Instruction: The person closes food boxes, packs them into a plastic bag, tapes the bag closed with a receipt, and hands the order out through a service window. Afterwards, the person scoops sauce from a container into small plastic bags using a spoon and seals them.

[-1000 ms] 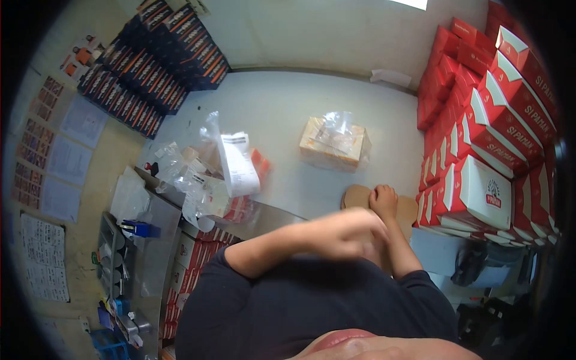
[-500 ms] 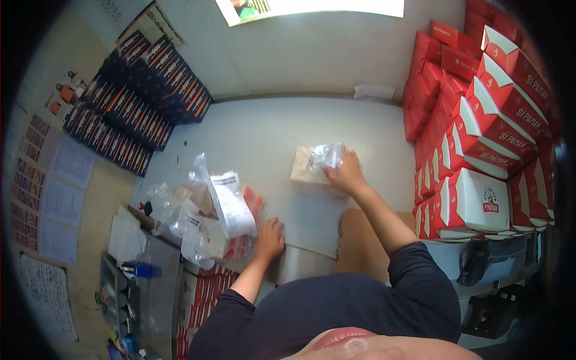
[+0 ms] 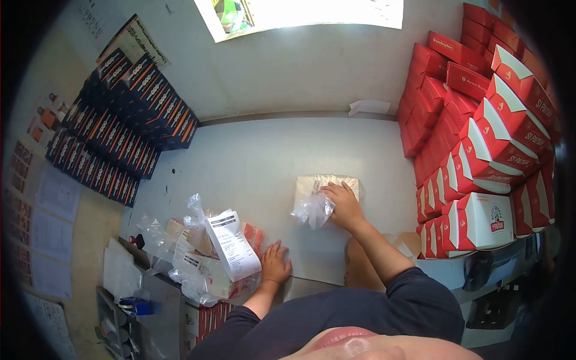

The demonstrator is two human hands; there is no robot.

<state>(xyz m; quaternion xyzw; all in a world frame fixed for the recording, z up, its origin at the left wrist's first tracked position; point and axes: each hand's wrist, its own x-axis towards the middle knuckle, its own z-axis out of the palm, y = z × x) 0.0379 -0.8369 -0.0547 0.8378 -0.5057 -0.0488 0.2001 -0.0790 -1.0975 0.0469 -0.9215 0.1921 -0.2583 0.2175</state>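
Apparently, the step in hand was handling the box [image 3: 306, 187], which sat on the desk [image 3: 246, 162] in front of the person, with clear plastic [image 3: 314, 211] bunched at its near left side. The right grip [image 3: 343, 205] lay over the box, fingers reaching across its top; whether they pinched any plastic could not be told from above. The left grip [image 3: 276, 264] held nothing, its fingers spread on the desk just beside the bags [image 3: 195, 269], where a receipt [image 3: 233, 246] lay on top. Shifting the box, as I judged it, called for fingers around its sides rather than on the loose plastic.
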